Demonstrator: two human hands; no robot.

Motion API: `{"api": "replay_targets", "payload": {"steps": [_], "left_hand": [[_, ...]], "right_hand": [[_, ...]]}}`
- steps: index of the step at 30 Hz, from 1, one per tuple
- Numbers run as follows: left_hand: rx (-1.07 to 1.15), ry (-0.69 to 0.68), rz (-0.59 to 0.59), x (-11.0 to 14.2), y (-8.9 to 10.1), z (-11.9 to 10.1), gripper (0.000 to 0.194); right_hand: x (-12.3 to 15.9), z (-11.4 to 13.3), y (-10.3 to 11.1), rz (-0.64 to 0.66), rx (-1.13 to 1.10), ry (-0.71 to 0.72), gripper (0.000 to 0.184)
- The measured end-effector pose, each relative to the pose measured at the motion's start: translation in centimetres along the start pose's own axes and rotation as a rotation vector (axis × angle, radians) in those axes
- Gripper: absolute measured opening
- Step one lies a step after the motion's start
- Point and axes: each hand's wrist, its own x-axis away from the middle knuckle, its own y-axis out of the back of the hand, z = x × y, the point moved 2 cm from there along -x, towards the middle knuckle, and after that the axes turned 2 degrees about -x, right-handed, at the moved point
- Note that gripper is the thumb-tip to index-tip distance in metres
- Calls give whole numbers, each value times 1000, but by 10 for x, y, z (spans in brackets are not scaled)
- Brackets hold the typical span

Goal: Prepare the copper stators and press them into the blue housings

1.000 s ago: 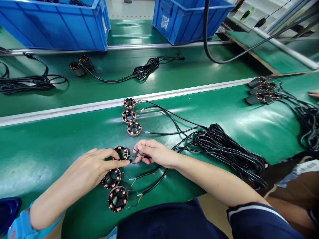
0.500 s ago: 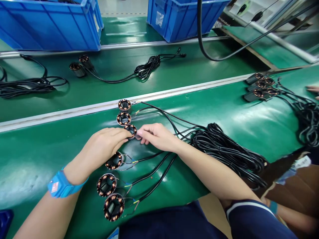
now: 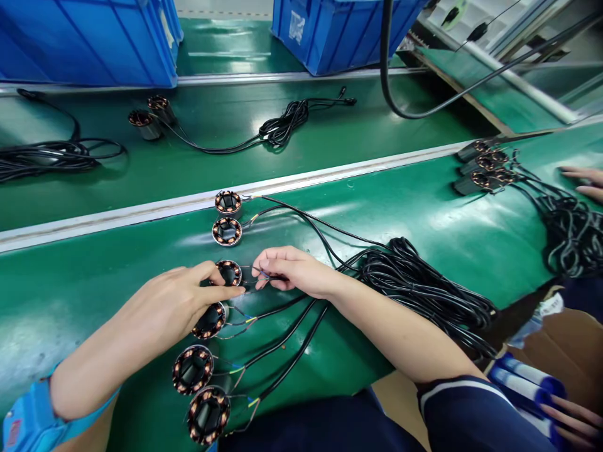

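Note:
My left hand (image 3: 176, 301), with a blue band at the wrist, has its fingers around a motor stator (image 3: 232, 273) with copper windings. My right hand (image 3: 294, 270) pinches the black cable (image 3: 277, 277) of that stator close to its thin lead wires. Farther up the bench stand two more stators, an upper one (image 3: 228, 202) and a lower one (image 3: 227, 231). Nearer to me are three others: one (image 3: 210, 320) just under my left hand, then a second (image 3: 193, 369) and a third (image 3: 209, 414). Their cables run right into a coiled black bundle (image 3: 419, 282).
Across the white rail (image 3: 301, 182) lie two stators (image 3: 144, 124) with a coiled cable (image 3: 285, 122), and more cable (image 3: 51, 157) at left. Blue bins (image 3: 85, 44) stand behind. Another group of stators (image 3: 483, 166) sits at right, near another person's hand (image 3: 586, 179). A black cable (image 3: 400, 113) hangs overhead.
The held stator has moved toward me, away from the two farther ones and close to the nearer three. Both hands moved with it. Another person's hand now shows beside blue-and-white rolls at lower right.

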Motion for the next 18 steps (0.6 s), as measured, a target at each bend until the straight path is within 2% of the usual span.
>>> {"api": "replay_targets", "payload": {"steps": [2,4,7,10,12,14,18], "left_hand": [[37,-16,-21,-2,4,-1,36],[13,29,-134,-11,8,0,30],[-183,141,-274,-33,9,2,34],[-351,167,-237,-53,3,9,32],[-365,158,-198,-56,0,17,28],[-305,140,-159,-50,-1,26,30],[-71,78,-101,-32,4,41,34]], "right_hand": [[5,10,5,-38,109,165,26],[10,26,11,-198,271,407,28],[9,53,15,-432,540,704,25],[-6,68,15,-482,770,832,24],[-17,70,16,-454,854,843,23],[-26,66,15,-387,873,785,23],[-35,49,11,-172,812,474,26]]}}
